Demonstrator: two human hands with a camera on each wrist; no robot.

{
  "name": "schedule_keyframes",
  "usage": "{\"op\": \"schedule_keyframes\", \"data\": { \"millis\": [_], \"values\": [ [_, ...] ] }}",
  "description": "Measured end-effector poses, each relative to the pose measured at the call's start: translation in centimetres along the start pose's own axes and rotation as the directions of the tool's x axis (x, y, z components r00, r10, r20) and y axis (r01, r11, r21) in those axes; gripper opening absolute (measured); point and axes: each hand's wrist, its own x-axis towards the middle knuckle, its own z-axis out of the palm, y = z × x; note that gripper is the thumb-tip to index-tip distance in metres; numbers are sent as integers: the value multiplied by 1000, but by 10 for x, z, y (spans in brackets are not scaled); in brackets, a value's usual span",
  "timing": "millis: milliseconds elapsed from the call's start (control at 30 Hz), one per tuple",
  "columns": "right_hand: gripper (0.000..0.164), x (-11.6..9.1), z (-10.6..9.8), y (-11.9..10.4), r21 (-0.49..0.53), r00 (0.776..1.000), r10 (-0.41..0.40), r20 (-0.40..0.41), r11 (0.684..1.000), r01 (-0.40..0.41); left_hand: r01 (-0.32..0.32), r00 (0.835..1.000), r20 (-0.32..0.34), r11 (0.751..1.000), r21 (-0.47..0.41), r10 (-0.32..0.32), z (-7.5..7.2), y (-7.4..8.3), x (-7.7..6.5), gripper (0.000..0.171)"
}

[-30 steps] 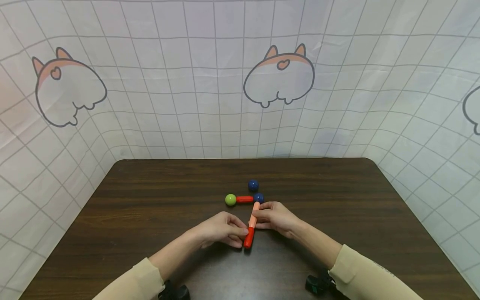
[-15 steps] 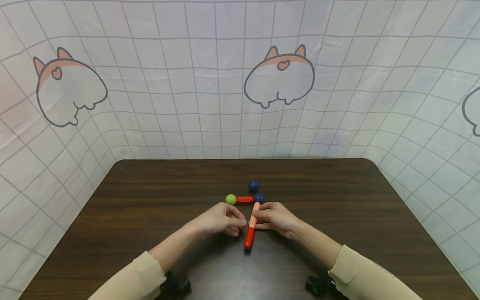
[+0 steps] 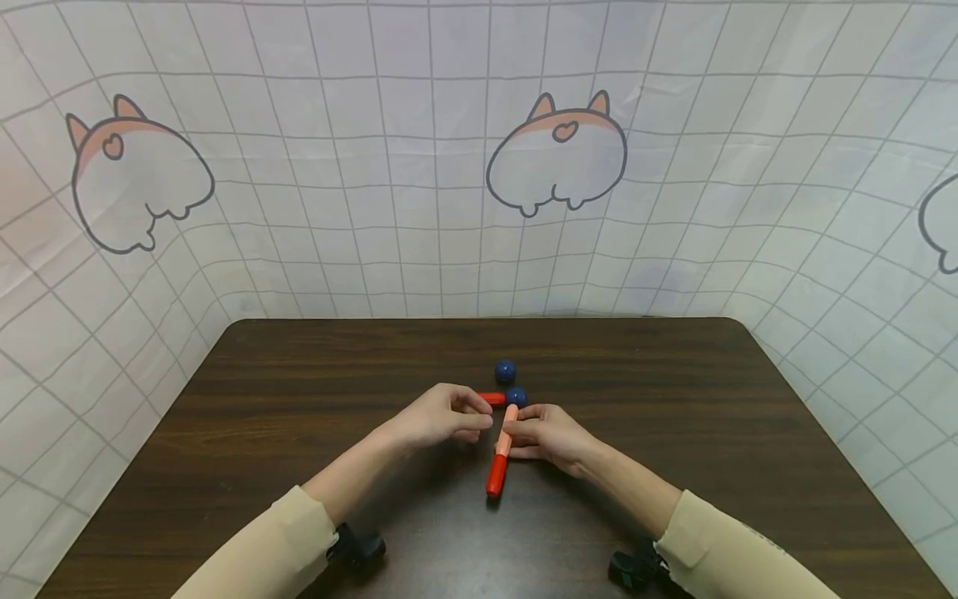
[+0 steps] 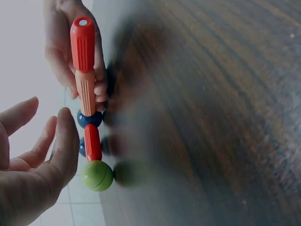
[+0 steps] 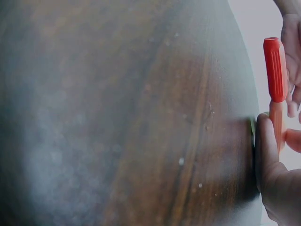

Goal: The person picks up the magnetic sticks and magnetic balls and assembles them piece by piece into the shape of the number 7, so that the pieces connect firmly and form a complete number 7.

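Note:
My right hand (image 3: 552, 436) pinches an orange ribbed rod (image 3: 506, 426) between thumb and fingers. A red rod (image 3: 496, 476) joins the orange one end to end, pointing toward me. At the orange rod's far end is a blue ball (image 3: 516, 396); I cannot tell whether they are joined. A second red rod (image 4: 93, 142) runs from that ball to a green ball (image 4: 98, 176), which the left hand hides in the head view. My left hand (image 3: 441, 416) hovers left of the orange rod, fingers loosely bent and holding nothing.
Another blue ball (image 3: 505, 371) lies just behind the joined pieces. All of it is on a dark wooden table (image 3: 299, 374). A white gridded curtain (image 3: 359, 208) with cartoon prints surrounds the table's back and sides.
My left hand has let go of the near red rod and moved away from me, now covering the green ball in the head view. The right hand keeps its hold and place.

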Motion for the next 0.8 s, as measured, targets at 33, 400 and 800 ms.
{"op": "schedule_keyframes", "data": {
  "millis": [33, 400, 800],
  "values": [
    [44, 0, 0, 0, -2, 1000, -2, 2, 1000, 2, -11, 1000, -3, 1000, -4, 11, -1, 0, 1, 31],
    [44, -2, 0, -1, 4, 1000, -7, 8, 1000, 7, -79, 994, -75, 996, -28, 77, -12, 0, 17, 33],
    [43, -1, 1, -1, 11, 1000, 6, 10, 1000, -6, -134, 980, -139, 989, 64, 142, -22, 5, 32, 33]
  ]
}}
